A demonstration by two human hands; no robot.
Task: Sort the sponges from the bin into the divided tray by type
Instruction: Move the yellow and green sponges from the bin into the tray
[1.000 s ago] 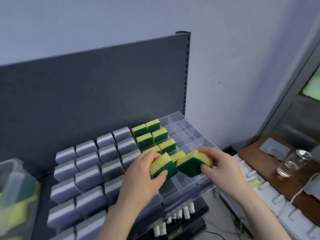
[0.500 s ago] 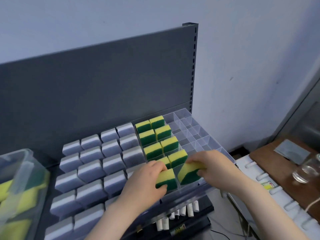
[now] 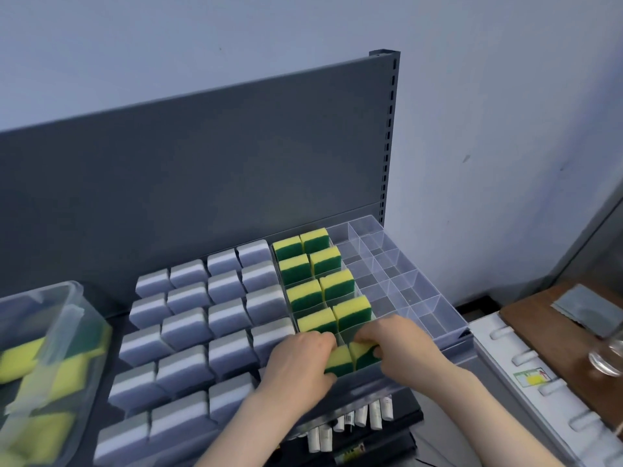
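Note:
A clear divided tray (image 3: 435, 299) lies on a dark shelf. Several grey-and-white sponges (image 3: 188, 328) fill its left columns, and several yellow-and-green sponges (image 3: 323, 284) stand in two middle columns. My left hand (image 3: 296, 362) grips a yellow-and-green sponge (image 3: 338, 360) down in a near compartment. Beside it, my right hand (image 3: 401, 345) grips a second yellow-and-green sponge (image 3: 365, 353) in the neighbouring compartment. Both sponges sit low between the dividers, partly hidden by my fingers. A clear bin (image 3: 43, 365) at the far left holds more yellow-and-green sponges.
The tray's right columns hold nothing. A dark back panel (image 3: 202, 183) rises behind the shelf. White tubes (image 3: 350, 419) stand on the shelf below. At right are a white grooved appliance (image 3: 526, 375), a wooden surface (image 3: 553, 318) and a glass (image 3: 606, 358).
Both hands have lowered their sponges from above the tray into two adjacent near compartments. The camera has shifted, bringing more of the bin into view.

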